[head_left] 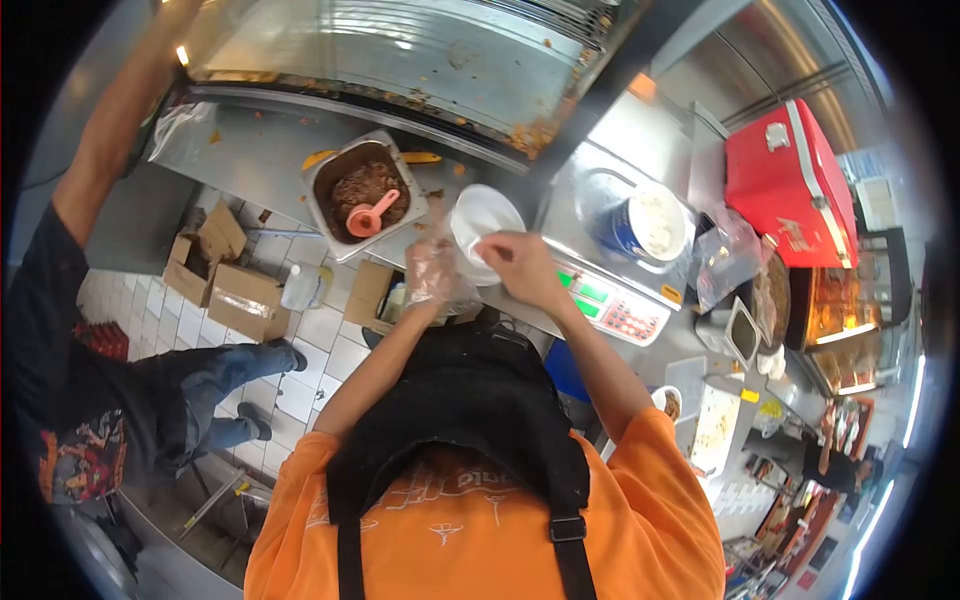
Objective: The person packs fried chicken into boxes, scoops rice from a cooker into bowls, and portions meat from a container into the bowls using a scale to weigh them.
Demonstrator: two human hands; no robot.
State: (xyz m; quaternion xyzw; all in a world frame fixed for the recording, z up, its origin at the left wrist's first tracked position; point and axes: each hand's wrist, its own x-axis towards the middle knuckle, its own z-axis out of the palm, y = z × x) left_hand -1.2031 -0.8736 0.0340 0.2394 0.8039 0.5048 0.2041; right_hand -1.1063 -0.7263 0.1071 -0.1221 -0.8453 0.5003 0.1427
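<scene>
My left hand, in a clear plastic glove, is at the left side of a white bowl; its fingers are blurred. My right hand is bare, its fingers pinched together at the bowl's lower right rim. The bowl is tilted above the steel counter. To the left sits a square metal pan of brown chopped food, with a pink scoop lying in it. On the right, a scale with a green display stands beside a blue and white tub.
A person in dark clothes stands at the left, one arm reaching up. Cardboard boxes lie on the tiled floor. At the right are a red cooler, a plastic bag and a metal container. A glass case runs behind the counter.
</scene>
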